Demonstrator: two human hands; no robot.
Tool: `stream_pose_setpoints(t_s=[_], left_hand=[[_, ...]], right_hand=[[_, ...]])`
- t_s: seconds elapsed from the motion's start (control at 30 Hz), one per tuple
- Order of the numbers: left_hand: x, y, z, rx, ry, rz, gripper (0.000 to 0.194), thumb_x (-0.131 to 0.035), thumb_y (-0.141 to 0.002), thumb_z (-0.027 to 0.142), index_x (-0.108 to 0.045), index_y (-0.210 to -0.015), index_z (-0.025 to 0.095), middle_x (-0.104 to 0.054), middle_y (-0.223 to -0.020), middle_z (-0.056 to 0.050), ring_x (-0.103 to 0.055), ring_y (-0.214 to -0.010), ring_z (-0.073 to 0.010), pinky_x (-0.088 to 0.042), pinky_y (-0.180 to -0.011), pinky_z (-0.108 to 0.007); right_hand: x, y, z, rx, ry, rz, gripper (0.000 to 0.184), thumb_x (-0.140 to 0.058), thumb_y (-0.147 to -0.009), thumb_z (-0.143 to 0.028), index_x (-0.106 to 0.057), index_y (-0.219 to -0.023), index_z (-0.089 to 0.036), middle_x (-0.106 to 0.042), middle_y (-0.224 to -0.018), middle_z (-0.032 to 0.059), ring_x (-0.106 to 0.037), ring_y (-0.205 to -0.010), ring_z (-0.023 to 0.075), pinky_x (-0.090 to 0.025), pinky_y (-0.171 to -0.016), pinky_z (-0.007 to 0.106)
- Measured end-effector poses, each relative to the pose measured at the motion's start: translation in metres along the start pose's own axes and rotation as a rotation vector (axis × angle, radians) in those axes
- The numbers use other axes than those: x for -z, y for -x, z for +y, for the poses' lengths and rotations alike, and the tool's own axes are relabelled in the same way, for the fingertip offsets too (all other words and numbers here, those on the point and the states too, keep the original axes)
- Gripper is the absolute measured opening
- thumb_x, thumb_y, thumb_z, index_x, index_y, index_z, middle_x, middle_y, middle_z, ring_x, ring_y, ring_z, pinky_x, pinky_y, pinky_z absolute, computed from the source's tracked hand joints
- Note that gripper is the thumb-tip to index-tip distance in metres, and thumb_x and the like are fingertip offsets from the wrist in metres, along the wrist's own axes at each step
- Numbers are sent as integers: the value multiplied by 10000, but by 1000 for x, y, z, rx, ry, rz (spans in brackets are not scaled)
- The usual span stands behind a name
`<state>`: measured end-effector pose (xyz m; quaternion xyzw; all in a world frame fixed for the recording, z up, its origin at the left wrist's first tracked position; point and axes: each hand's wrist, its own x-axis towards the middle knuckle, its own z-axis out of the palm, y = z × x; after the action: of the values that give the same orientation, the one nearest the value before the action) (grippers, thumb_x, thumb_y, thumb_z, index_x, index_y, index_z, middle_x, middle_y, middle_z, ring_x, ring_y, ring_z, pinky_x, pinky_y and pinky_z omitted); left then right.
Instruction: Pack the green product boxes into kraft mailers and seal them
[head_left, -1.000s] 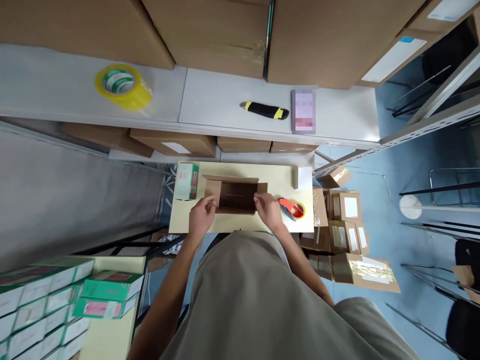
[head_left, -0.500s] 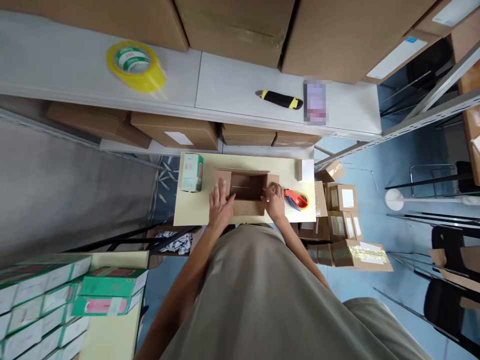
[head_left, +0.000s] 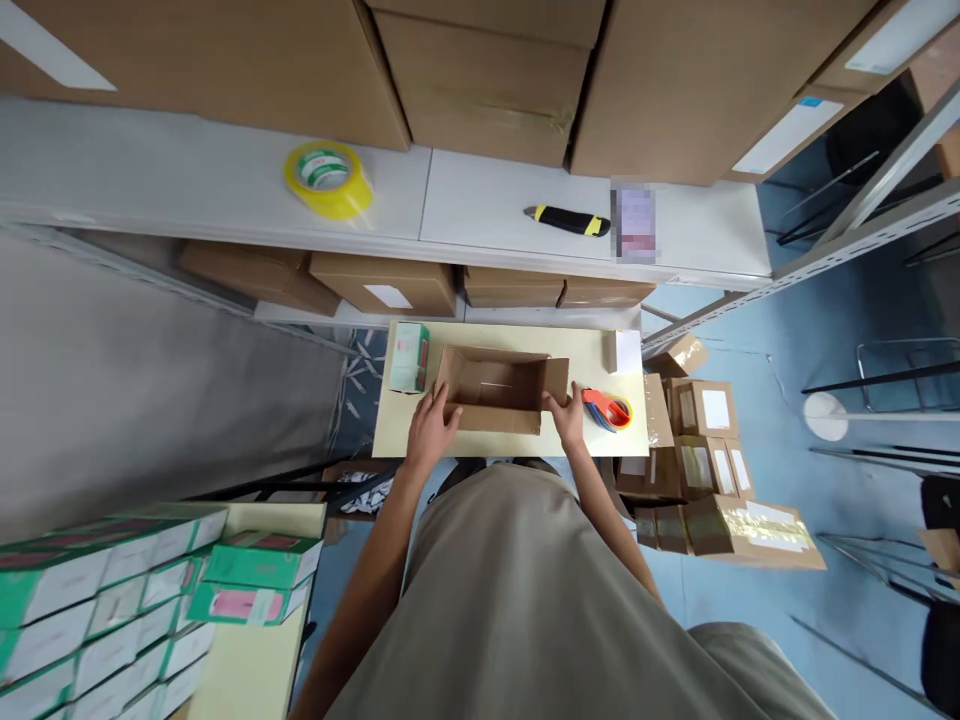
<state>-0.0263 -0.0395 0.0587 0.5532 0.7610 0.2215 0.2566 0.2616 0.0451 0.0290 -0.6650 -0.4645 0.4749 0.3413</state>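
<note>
An open cardboard box (head_left: 499,418) stands on the pale yellow table (head_left: 510,447) in front of me, its inside showing bare cardboard. My left hand (head_left: 433,432) grips its near left corner, thumb along the front wall and fingers at the left side. At the near right corner, my right hand (head_left: 567,415) has its thumb on the outspread right flap (head_left: 556,380), with the fingers beyond the flap. A tape dispenser (head_left: 609,410) with a red-orange part lies just right of that hand. Left of the box stands a green and white carton (head_left: 409,357).
A small white box (head_left: 627,352) sits at the table's far right corner. On the grey shelf (head_left: 480,205) above lie a yellow tape roll (head_left: 328,180) and a utility knife (head_left: 568,220). Green cartons (head_left: 247,580) are stacked lower left; taped boxes (head_left: 705,408) stand at right.
The view has shifted, so everything sits further right and lower. My left hand has moved off the left flap to the box's side. The right flap now spreads further outward.
</note>
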Motion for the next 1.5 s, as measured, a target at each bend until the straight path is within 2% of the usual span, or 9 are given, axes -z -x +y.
stream_pose_setpoints(t_s=[0.07, 0.17, 0.37, 0.5, 0.77, 0.97, 1.2, 1.33, 1.5], left_hand=[[-1, 1, 2, 40, 11, 10, 596, -625, -1025, 390, -653, -1570, 151, -671, -1619, -237, -557, -1603, -415, -448, -1342, -625], [-2, 17, 7, 97, 21, 69, 609, -652, -1010, 398, -654, -1577, 177, -719, -1565, -203, -592, -1571, -394, -480, -1328, -601], [6, 97, 20, 275, 107, 239, 645, -638, -1044, 522, -627, -1612, 216, -693, -1600, -202, -798, -1267, -356, -644, -1125, -528], [17, 154, 22, 387, 159, 335, 627, -686, -1011, 557, -663, -1556, 247, -745, -1537, -169, -832, -1170, -334, -667, -1091, -507], [49, 267, -11, 535, 374, 611, 624, -760, -952, 562, -721, -1482, 235, -825, -1382, -126, -857, -1057, -303, -702, -1036, -478], [73, 411, -75, 667, 500, 920, 659, -792, -932, 570, -734, -1497, 235, -820, -1400, -116, -850, -1020, -287, -693, -1059, -496], [95, 583, -156, 908, 511, 1158, 662, -795, -938, 569, -726, -1509, 240, -796, -1458, -126, -847, -1028, -283, -708, -979, -450], [91, 641, -192, 1001, 516, 1254, 670, -788, -945, 576, -716, -1521, 241, -785, -1479, -142, -851, -1021, -283, -701, -993, -460], [72, 669, -231, 1099, 496, 1284, 710, -802, -931, 531, -688, -1557, 216, -752, -1533, -180, -833, -1165, -324, -675, -1080, -497]], right_hand=[[1, 2, 5, -45, -99, -60, 701, -720, -833, -821, -717, -1111, -178, -806, -988, 111, -743, -997, 299, -655, -928, 447], [1, 7, 11, -84, -173, -127, 679, -686, -838, -886, -670, -879, -208, -736, -810, 48, -693, -861, 248, -649, -875, 421], [16, 11, 5, -90, -201, -303, 664, -772, -818, -860, -692, -840, -201, -729, -798, 39, -675, -816, 235, -631, -839, 408], [18, 21, -10, -44, -147, -423, 621, -790, -834, -819, -703, -811, -204, -709, -763, 27, -658, -807, 235, -611, -810, 389], [-15, 117, -40, 136, -2, -561, 527, -759, -914, -731, -752, -850, -209, -770, -833, 48, -706, -841, 263, -617, -803, 388], [-95, 239, -46, 274, 117, -759, 510, -762, -925, -689, -838, -1092, -212, -870, -1131, 121, -805, -1114, 353, -665, -956, 461], [-213, 401, -22, 341, 255, -1082, 554, -782, -899, -720, -835, -1099, -206, -883, -1119, 128, -828, -1082, 360, -693, -945, 489], [-267, 461, -14, 365, 310, -1277, 578, -767, -926, -718, -823, -1195, -209, -874, -1210, 127, -827, -1152, 334, -688, -1007, 473], [-341, 505, 7, 378, 361, -1445, 610, -784, -877, -723, -810, -1184, -197, -866, -1233, 139, -823, -1146, 308, -690, -993, 454]])
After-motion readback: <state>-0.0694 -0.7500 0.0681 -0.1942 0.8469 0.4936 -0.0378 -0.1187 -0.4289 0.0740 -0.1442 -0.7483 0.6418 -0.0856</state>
